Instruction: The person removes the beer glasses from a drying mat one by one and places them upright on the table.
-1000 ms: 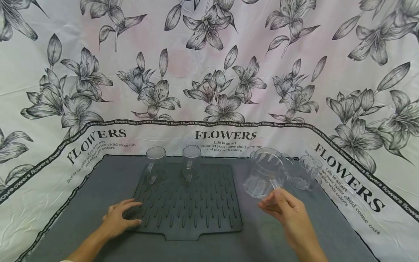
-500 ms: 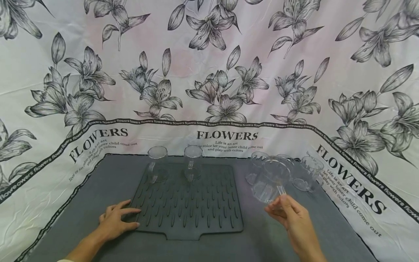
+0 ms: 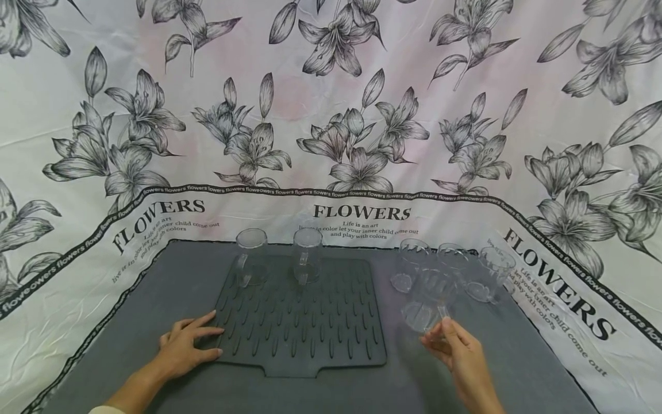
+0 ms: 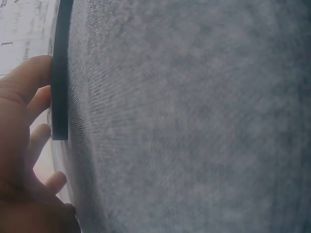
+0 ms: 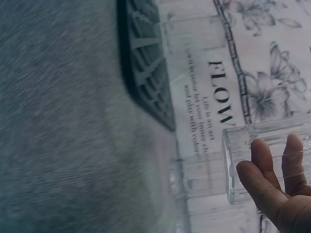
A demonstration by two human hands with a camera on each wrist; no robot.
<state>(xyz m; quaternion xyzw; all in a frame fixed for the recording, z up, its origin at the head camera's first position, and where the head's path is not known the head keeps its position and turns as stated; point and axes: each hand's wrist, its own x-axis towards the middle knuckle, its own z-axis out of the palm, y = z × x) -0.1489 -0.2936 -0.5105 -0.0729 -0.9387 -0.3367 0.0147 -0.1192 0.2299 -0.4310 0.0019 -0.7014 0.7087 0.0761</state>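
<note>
My right hand (image 3: pixel 457 351) pinches the handle of a clear mug (image 3: pixel 429 296), right of the dark grey ridged drying mat (image 3: pixel 300 351). In the right wrist view the fingers lie by the clear wall of the mug (image 5: pixel 238 145), and its base appears raised off the tabletop. My left hand (image 3: pixel 183 348) rests at the mat's left edge with fingers and thumb spread; the left wrist view has fingertips touching the edge of the mat (image 4: pixel 60 97). On the mat's back part stand two clear mugs, a left mug (image 3: pixel 251 259) and a right mug (image 3: pixel 308 256).
Behind the held mug stand more clear mugs: one mug (image 3: pixel 411 259), one partly overlapped mug (image 3: pixel 452 256) and one mug (image 3: pixel 488 276) furthest right. A grey cloth tabletop (image 3: pixel 362 391) lies under everything. Floral fabric (image 3: pixel 351 144) rises at the back and sides.
My right hand has brought the mug rightward and lower, nearer to me, so the mugs behind show more. My left hand has shifted slightly and stays at the mat's left edge.
</note>
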